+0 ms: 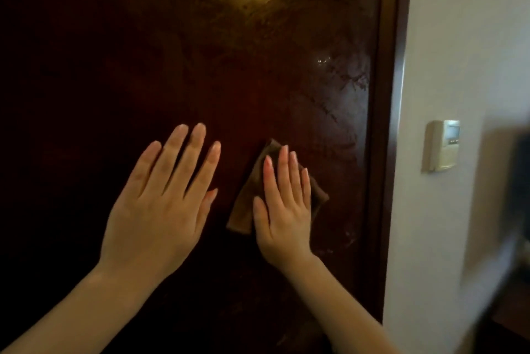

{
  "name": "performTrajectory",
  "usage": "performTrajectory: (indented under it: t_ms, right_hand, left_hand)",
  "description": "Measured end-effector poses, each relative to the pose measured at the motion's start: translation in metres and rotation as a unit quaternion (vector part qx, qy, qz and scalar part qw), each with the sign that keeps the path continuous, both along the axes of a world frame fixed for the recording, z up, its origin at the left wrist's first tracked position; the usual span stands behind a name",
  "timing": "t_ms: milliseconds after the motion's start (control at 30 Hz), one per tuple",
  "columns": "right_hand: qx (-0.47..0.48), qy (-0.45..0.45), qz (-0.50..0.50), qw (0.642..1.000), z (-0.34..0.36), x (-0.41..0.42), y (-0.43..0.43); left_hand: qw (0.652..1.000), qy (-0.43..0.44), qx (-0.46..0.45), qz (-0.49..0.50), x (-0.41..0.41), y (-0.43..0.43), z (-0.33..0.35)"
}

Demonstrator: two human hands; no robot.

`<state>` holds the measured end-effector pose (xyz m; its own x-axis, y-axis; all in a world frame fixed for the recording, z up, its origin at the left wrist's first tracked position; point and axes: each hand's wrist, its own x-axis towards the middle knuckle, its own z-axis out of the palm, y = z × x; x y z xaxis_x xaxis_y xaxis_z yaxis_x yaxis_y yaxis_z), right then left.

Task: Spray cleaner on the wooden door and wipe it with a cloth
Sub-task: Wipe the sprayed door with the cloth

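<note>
A dark reddish-brown wooden door (200, 72) fills most of the view, with wet smears and streaks shining on its upper and right parts. My right hand (282, 207) lies flat with straight fingers on a folded brown cloth (243, 210), pressing it against the door. My left hand (163, 198) rests flat on the bare door to the left of the cloth, fingers spread. No spray bottle is in view.
The door's dark frame (387, 124) runs down the right side. Beyond it is a pale wall (459, 38) with a beige control panel (441, 145). A dark blurred object (520, 181) sits at the far right edge.
</note>
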<state>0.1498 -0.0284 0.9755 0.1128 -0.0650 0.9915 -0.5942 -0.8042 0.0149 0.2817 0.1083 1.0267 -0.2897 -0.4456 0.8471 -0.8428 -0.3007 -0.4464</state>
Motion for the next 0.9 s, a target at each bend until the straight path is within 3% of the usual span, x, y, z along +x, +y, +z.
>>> performTrajectory:
  t_ms: [100,333,467,633,900]
  right_hand:
    - [-0.058,0.058,-0.012,0.997,0.022,-0.033,-0.031]
    - [0.160,-0.141,-0.016,0.977,0.031,-0.082,-0.085]
    - [0.174,-0.178,-0.013,0.968,-0.008,-0.064,-0.067]
    - [0.200,-0.130,-0.008,0.971,-0.104,-0.062,-0.055]
    - [0.271,-0.255,0.008,0.928,-0.066,-0.062,-0.066]
  left_hand:
    - [1.000,0.007,-0.001,-0.003,0.000,0.002,-0.001]
    - [1.000,-0.005,-0.007,0.015,0.000,0.000,-0.003]
    - [1.000,-0.009,-0.012,0.018,-0.001,0.000,-0.002]
    - [1.000,-0.011,-0.014,0.011,0.000,0.001,-0.006]
    - [0.999,-0.016,-0.017,0.027,-0.001,-0.001,-0.007]
